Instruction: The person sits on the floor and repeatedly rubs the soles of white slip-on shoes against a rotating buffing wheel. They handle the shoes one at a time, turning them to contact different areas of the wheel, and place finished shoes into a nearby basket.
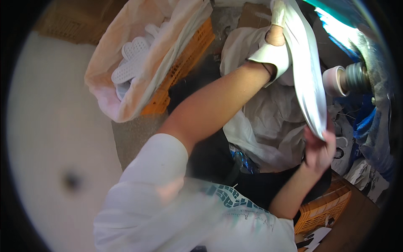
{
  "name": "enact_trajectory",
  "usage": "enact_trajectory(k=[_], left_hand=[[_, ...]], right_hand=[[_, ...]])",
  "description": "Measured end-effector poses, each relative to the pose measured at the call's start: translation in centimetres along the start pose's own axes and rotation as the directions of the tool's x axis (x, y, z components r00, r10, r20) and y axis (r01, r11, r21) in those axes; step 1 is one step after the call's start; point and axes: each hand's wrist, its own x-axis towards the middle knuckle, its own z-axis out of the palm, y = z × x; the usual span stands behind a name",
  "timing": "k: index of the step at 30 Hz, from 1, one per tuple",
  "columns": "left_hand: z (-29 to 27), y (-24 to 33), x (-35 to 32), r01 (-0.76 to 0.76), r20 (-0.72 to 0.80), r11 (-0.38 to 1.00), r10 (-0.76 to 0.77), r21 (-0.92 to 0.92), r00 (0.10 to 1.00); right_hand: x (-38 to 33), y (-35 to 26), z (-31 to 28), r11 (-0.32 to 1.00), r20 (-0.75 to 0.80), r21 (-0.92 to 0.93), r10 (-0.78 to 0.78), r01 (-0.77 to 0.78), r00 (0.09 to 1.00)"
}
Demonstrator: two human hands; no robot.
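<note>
A long, smooth white strip (310,75) of bendable material curves down from the top edge, right of centre. My left hand (275,38) is at its upper part. White fabric wraps this hand, and a pale cover sits on one outstretched finger; the other fingers are hidden, but the hand seems to grip the strip's edge. At the lower end, my right hand (320,152) is closed on the strip's tip, its fingers slightly blurred. Beneath the strip lies crumpled whitish sheeting (273,119).
An orange crate (201,40) with a pale liner bag (98,75) holds several white perforated sole-shaped pieces (126,71) at upper left. Tape rolls (333,81) sit on the right. Another orange crate (325,210) stands at lower right. A white surface (54,126) fills the left.
</note>
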Motion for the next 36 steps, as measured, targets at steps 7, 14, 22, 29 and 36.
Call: enact_trajectory(k=[7,14,22,29,36], left_hand=[[-1.3,6.8,1.7,-0.149,-0.193,0.985,0.130,-0.090,0.973],[-1.0,8.6,2.6,-0.089,-0.371,0.954,-0.024,-0.285,0.928],[1.5,8.5,1.1,0.043,-0.313,0.961,-0.132,-0.274,0.941],[-5.3,1.0,2.3,0.116,-0.117,0.877,-0.068,0.466,0.991],[-3.4,-5.7,-5.8,-0.715,0.588,-0.045,-0.534,0.698,0.607]], right_hand=[[11.9,21.9,-6.6,0.920,-0.036,-0.199,0.338,-0.338,0.941],[11.8,42.1,-10.4,0.165,-0.113,-0.957,0.545,-0.239,0.831],[7.4,47.8,-5.7,0.550,-0.199,0.118,0.829,-0.827,0.523],[10.1,27.9,-17.1,0.100,-0.265,-0.964,-0.240,-0.247,0.934],[6.0,4.6,-10.7,0.604,0.229,-0.701,-0.312,0.379,0.922]])
